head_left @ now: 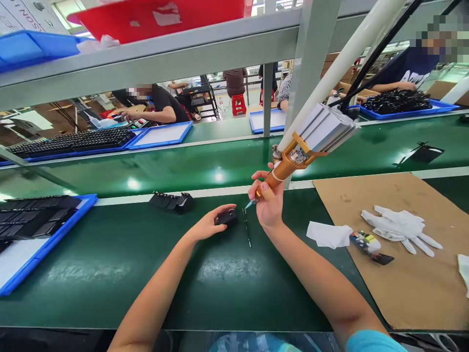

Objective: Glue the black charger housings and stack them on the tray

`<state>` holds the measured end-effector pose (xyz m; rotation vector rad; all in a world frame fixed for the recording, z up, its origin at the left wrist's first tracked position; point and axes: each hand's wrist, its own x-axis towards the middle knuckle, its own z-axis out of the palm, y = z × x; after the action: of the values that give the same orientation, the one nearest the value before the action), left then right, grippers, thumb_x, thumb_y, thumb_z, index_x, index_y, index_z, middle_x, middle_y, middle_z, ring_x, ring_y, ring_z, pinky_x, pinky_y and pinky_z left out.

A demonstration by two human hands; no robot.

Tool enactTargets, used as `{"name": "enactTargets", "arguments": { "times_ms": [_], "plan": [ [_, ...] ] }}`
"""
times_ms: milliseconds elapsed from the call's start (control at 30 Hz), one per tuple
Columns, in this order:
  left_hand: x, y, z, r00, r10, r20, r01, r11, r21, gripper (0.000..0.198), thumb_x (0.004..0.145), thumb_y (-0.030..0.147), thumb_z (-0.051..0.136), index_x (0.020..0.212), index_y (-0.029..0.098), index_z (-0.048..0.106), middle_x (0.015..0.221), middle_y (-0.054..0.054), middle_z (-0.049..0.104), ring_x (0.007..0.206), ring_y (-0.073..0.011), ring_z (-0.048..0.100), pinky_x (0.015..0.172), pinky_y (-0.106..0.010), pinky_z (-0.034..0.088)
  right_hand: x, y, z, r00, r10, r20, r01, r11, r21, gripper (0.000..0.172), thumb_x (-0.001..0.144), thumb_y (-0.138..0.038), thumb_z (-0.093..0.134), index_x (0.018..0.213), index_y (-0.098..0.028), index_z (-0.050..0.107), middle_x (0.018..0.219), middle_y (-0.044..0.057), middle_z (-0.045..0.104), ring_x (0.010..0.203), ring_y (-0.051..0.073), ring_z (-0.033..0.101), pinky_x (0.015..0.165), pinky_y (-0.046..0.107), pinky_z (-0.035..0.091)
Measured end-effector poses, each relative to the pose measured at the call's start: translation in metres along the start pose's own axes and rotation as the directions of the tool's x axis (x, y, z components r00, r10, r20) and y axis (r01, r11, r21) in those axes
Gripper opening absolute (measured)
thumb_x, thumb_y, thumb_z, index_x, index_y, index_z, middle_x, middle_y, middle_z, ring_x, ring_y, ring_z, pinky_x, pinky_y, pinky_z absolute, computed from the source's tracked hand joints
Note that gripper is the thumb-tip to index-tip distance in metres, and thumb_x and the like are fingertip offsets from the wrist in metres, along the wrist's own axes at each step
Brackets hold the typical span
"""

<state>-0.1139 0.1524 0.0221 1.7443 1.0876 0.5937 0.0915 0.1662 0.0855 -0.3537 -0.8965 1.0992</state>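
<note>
My left hand (210,225) is closed around a small black plastic block (226,217), fingers over its top and thumb at its near side. In my right hand (270,203) is an orange-bodied glue dispensing gun (282,171), tilted down to the left. Its pale blue nozzle (250,203) points toward the block, a short gap away from it. Below the nozzle lies a thin shiny strand (247,230) on the green table; I cannot tell what it is. A row of similar black parts (172,202) lies beyond my left hand.
A blue-rimmed tray (47,259) of black parts is at left. Cardboard (421,303) at right carries white gloves (401,227), a white paper piece (329,234) at its edge and a small colourful item (366,242). A metal post (311,54) and shelf stand ahead; co-workers sit beyond.
</note>
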Motion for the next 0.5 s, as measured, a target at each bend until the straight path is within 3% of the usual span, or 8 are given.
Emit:
{"name": "enactTargets", "arguments": {
  "times_ms": [200,333,500],
  "plan": [
    [0.010,-0.002,0.025,0.970,-0.033,-0.242,0.057,0.994,0.096,0.040,0.089,0.046,0.052,0.119,0.023,0.064,0.120,-0.005,0.068,0.114,-0.0229,0.061,0.105,-0.040,0.042,0.002,0.000,-0.001,1.000,-0.015,-0.008,0.015,1.000,-0.025,0.029,0.083,-0.035,0.055,0.108,-0.032,0.041,0.091,-0.004,0.056,0.050,0.006,0.050,0.051,0.025,0.038],
    [0.005,0.000,0.032,0.976,0.016,-0.218,0.004,0.996,0.092,0.042,0.092,0.046,0.046,0.126,0.024,0.060,0.119,-0.004,0.069,0.108,-0.0203,0.062,0.099,-0.037,0.047,0.002,0.001,-0.002,1.000,-0.015,-0.010,0.014,0.999,-0.048,0.032,0.083,-0.036,0.055,0.112,-0.032,0.042,0.091,-0.004,0.056,0.050,0.006,0.050,0.050,0.025,0.037],
    [-0.011,0.005,0.020,0.971,0.073,-0.228,-0.009,0.963,0.268,0.058,0.079,0.042,0.067,0.134,0.028,0.053,0.117,-0.004,0.067,0.108,-0.0218,0.062,0.096,-0.038,0.048,0.003,0.000,-0.001,1.000,-0.024,-0.013,0.024,0.999,-0.035,0.037,0.082,-0.036,0.057,0.116,-0.033,0.042,0.090,-0.003,0.056,0.049,0.006,0.050,0.048,0.025,0.035]
  ]
}}
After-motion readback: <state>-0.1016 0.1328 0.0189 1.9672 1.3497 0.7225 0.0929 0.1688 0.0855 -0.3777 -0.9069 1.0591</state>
